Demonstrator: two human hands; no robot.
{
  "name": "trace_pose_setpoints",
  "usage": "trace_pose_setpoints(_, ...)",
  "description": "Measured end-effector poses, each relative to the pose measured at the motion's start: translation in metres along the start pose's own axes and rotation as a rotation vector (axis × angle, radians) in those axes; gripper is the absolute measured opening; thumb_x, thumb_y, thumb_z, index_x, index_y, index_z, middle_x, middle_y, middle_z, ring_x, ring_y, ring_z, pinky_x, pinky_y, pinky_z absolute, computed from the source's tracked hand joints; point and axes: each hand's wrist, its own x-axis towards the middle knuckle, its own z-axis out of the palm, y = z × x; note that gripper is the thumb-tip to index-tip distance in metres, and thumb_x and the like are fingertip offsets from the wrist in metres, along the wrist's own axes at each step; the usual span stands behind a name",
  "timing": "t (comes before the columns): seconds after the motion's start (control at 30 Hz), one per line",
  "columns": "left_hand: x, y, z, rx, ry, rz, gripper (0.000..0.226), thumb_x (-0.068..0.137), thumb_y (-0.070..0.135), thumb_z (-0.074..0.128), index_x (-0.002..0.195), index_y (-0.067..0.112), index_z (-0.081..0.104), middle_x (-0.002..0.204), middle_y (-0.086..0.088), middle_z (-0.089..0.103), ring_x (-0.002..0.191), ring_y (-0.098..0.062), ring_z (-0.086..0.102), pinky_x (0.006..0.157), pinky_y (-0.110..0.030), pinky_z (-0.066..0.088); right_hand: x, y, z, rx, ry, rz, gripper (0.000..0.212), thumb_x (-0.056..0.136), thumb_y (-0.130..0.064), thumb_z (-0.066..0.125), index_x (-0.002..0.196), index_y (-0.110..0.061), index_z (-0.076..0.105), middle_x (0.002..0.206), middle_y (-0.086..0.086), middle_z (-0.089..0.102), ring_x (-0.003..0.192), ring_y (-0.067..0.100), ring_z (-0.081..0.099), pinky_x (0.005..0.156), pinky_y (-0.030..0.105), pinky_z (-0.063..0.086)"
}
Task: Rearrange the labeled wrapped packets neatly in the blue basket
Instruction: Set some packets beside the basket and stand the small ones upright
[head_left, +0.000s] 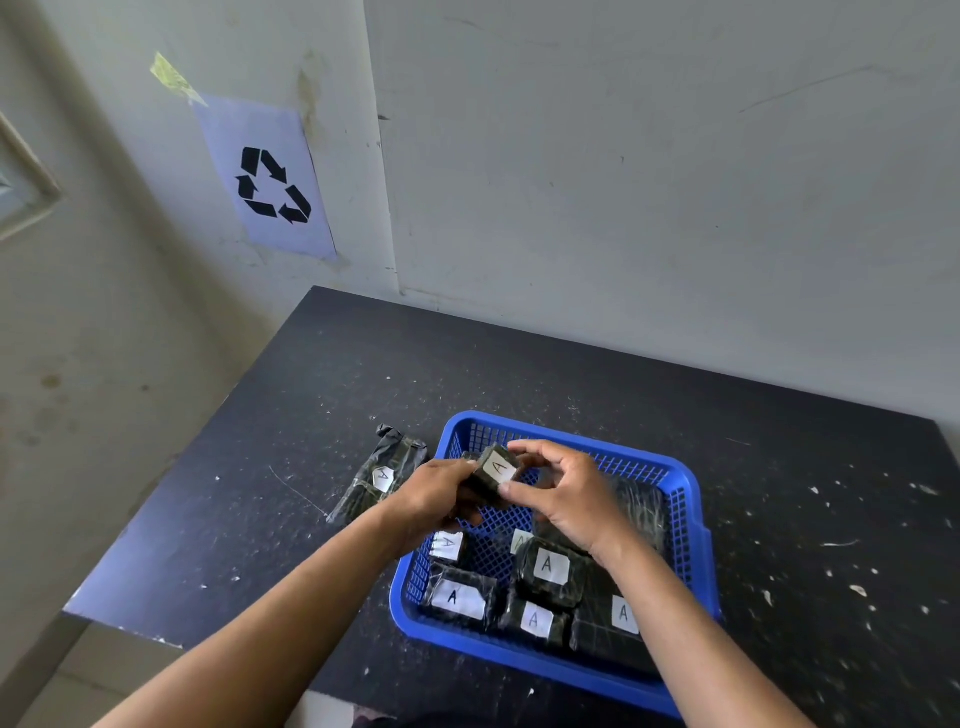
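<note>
blue basket (685, 512) sits on the dark, paint-flecked tabletop (291, 467), near edge closest to camera. along its near side: three wrapped packets in a row, each with a white "a" label – left one (457, 597), middle one (535, 621), right one (613, 621) (partly under the right forearm). just behind them a fourth packet (551, 570) lies label up, overlapping the middle one, and a fifth (448, 545) sits at the left wall, half hidden by the left wrist. a clear-wrapped dark packet (644, 506) lies at the far right of the basket, blurred. above the basket's middle both hands hold one small packet (493, 473), tilted, "a" label facing up: left hand (436, 499) closed round its lower left end, right hand (566, 499) pinching it between thumb and fingertips. outside the basket, just left of its far corner, a longer labelled packet (382, 480) lies on the tabletop. beyond, a paper with a recycling symbol (270, 182) is taped to the wall
</note>
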Motion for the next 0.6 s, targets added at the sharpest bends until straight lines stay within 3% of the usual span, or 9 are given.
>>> trace_pose_setpoints(0.1, 0.002, -0.003, 0.000, 0.193, 0.070, 0.032, 0.039, 0.104, 0.033, 0.040, 0.097, 0.008, 0.069, 0.090, -0.015, 0.076, 0.054, -0.013, 0.054, 0.047, -0.021, 0.037, 0.000, -0.001, 0.008, -0.146, -0.042, -0.033, 0.046, 0.078, -0.024, 0.083, 0.121, -0.033, 0.069, 0.103, -0.019, 0.070, 0.065, -0.011, 0.055, 0.072, 0.013, 0.042)
trace_pose_setpoints(0.17, 0.004, -0.003, -0.001, 0.217, 0.118, 0.041, 0.046, 0.103, 0.038, 0.043, 0.086, 0.005, 0.069, 0.073, -0.015, 0.071, 0.045, -0.011, 0.048, 0.043, -0.021, 0.036, 0.000, -0.001, 0.012, -0.206, -0.085, -0.029, 0.041, 0.079, -0.023, 0.079, 0.118, -0.034, 0.071, 0.081, -0.035, 0.067, 0.062, -0.016, 0.056, 0.062, 0.005, 0.038)
trace_pose_setpoints(0.2, 0.005, -0.004, -0.002, 0.226, 0.143, 0.045, 0.051, 0.102, 0.042, 0.044, 0.079, 0.004, 0.068, 0.062, -0.011, 0.065, 0.042, -0.011, 0.045, 0.042, -0.022, 0.036, 0.000, -0.002, 0.012, -0.229, -0.106, -0.020, 0.038, 0.079, -0.027, 0.080, 0.115, -0.035, 0.071, 0.078, -0.035, 0.066, 0.068, -0.015, 0.059, 0.062, 0.006, 0.038)
trace_pose_setpoints(0.27, 0.006, -0.005, -0.003, 0.263, 0.201, 0.068, 0.054, 0.102, 0.045, 0.044, 0.071, 0.005, 0.062, 0.054, -0.005, 0.057, 0.039, -0.012, 0.042, 0.043, -0.023, 0.036, 0.003, -0.004, 0.013, -0.267, -0.138, 0.016, 0.036, 0.075, -0.037, 0.084, 0.109, -0.034, 0.071, 0.092, -0.021, 0.070, 0.085, -0.005, 0.064, 0.071, 0.015, 0.044)
trace_pose_setpoints(0.3, 0.006, -0.007, -0.004, 0.319, 0.258, 0.103, 0.052, 0.102, 0.043, 0.044, 0.072, 0.005, 0.063, 0.057, -0.004, 0.061, 0.041, -0.013, 0.044, 0.044, -0.025, 0.038, 0.005, -0.003, 0.013, -0.281, -0.143, 0.051, 0.035, 0.073, -0.039, 0.085, 0.105, -0.033, 0.071, 0.094, -0.013, 0.071, 0.085, 0.002, 0.066, 0.070, 0.021, 0.046)
trace_pose_setpoints(0.37, 0.005, -0.009, -0.010, 0.609, 0.463, 0.226, 0.037, 0.101, 0.037, 0.047, 0.084, 0.014, 0.070, 0.073, -0.001, 0.071, 0.051, -0.014, 0.054, 0.049, -0.028, 0.046, 0.009, 0.001, 0.015, -0.323, -0.097, 0.158, 0.027, 0.072, -0.034, 0.085, 0.095, -0.027, 0.071, 0.086, -0.003, 0.073, 0.065, 0.009, 0.067, 0.054, 0.024, 0.047)
trace_pose_setpoints(0.43, 0.000, -0.012, -0.020, 1.038, 0.650, 0.351, 0.016, 0.095, 0.036, 0.058, 0.097, 0.027, 0.071, 0.096, 0.006, 0.071, 0.081, -0.014, 0.061, 0.061, -0.031, 0.052, 0.011, 0.009, 0.017, -0.328, -0.013, 0.298, 0.020, 0.074, -0.023, 0.083, 0.088, -0.014, 0.072, 0.074, 0.004, 0.073, 0.043, 0.009, 0.063, 0.040, 0.023, 0.047)
trace_pose_setpoints(0.5, -0.002, -0.018, -0.031, 1.274, 0.614, 0.428, 0.019, 0.088, 0.039, 0.068, 0.107, 0.035, 0.070, 0.118, 0.008, 0.063, 0.108, -0.017, 0.054, 0.079, -0.034, 0.052, 0.015, 0.016, 0.022, -0.342, 0.011, 0.380, 0.024, 0.077, -0.021, 0.081, 0.087, -0.001, 0.073, 0.068, 0.011, 0.073, 0.036, 0.011, 0.062, 0.038, 0.021, 0.047)
trace_pose_setpoints(0.6, -0.001, -0.033, -0.037, 1.404, 0.468, 0.464, 0.032, 0.086, 0.044, 0.069, 0.117, 0.036, 0.068, 0.139, 0.004, 0.053, 0.123, -0.022, 0.046, 0.098, -0.040, 0.045, 0.023, 0.020, 0.034, -0.418, -0.021, 0.409, 0.029, 0.080, -0.028, 0.081, 0.070, -0.006, 0.067, 0.059, 0.010, 0.063, 0.044, 0.019, 0.064, 0.049, 0.028, 0.050)
